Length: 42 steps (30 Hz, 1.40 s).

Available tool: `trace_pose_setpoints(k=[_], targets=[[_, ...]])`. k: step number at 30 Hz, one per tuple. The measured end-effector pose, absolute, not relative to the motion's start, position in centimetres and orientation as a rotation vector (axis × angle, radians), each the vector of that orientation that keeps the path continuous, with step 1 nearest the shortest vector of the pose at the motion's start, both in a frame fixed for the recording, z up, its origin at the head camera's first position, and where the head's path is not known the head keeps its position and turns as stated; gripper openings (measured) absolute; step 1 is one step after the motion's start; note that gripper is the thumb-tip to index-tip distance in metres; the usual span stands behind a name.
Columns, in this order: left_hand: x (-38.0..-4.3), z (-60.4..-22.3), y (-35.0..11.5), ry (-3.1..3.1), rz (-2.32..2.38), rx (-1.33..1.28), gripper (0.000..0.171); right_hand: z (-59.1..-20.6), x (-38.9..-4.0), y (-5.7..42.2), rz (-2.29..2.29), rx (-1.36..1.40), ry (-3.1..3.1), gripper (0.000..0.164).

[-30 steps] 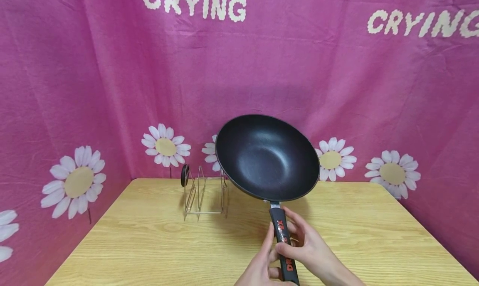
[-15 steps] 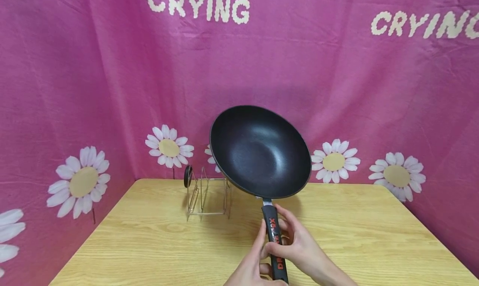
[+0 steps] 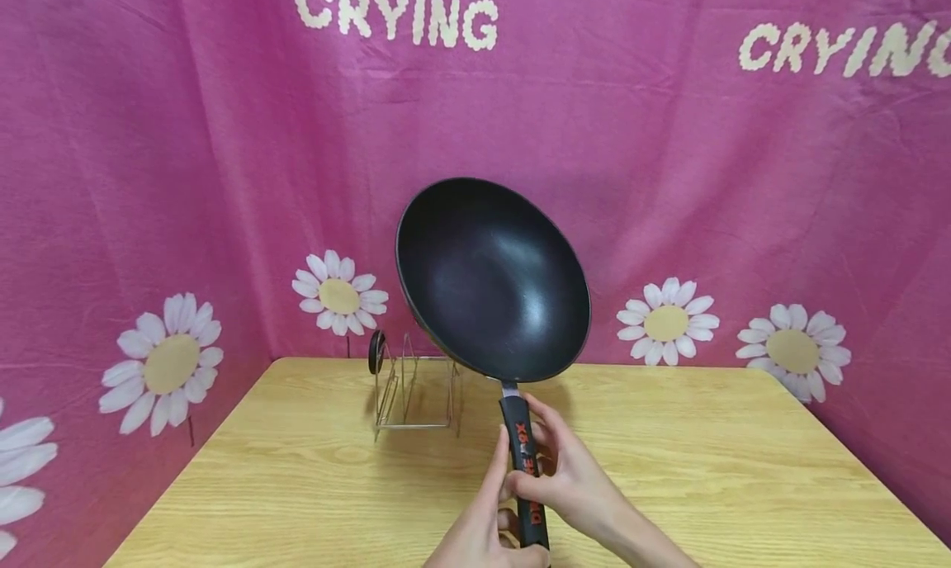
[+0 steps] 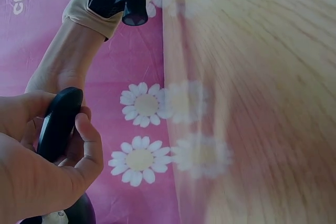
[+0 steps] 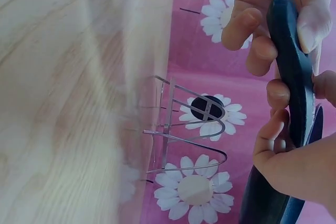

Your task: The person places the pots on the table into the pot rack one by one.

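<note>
A black wok is held up off the table, tilted so that its dark inside faces the head camera. Its black handle with red lettering points down toward me. My left hand grips the handle's lower part, thumb curled over its end. Higher up, my right hand pinches the same handle from the right, its thumb across the front. In the right wrist view both hands close round the handle. A wire rack stands behind and left of the hands; the wok's lower left rim overlaps its right end in the head view.
The wood-grain table spreads under the hands. A round black knob or disc sits at the rack's left end. A pink curtain with daisies and lettering hangs behind and along both sides.
Both hands have raised the wok and shifted it left across the head view, keeping their grip on the handle. The wok leans further left. The rack has stayed on the table.
</note>
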<state>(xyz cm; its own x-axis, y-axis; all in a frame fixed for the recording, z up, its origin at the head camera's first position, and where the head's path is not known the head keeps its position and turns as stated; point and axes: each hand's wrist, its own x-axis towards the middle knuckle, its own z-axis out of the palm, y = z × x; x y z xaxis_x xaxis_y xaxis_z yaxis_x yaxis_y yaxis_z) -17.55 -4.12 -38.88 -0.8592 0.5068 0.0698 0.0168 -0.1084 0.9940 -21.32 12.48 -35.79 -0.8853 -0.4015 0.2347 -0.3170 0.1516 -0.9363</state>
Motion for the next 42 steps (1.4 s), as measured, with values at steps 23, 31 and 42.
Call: trace_pose_setpoints(k=[23,31,42], targets=[[-16.7,-37.5,-7.3,2.285,1.805,0.558,0.12,-35.4,-22.3,9.0,-1.851,-1.005,2.239,0.088],[-16.6,-37.2,-8.7,2.399,1.733,0.564,0.121,-35.0,-22.6,7.5,-1.858,-1.102,2.172,0.088],[-16.0,-37.3,-10.4,2.633,1.657,0.629,0.12,-35.2,-22.9,5.5,-1.873,-1.18,2.079,0.086]])
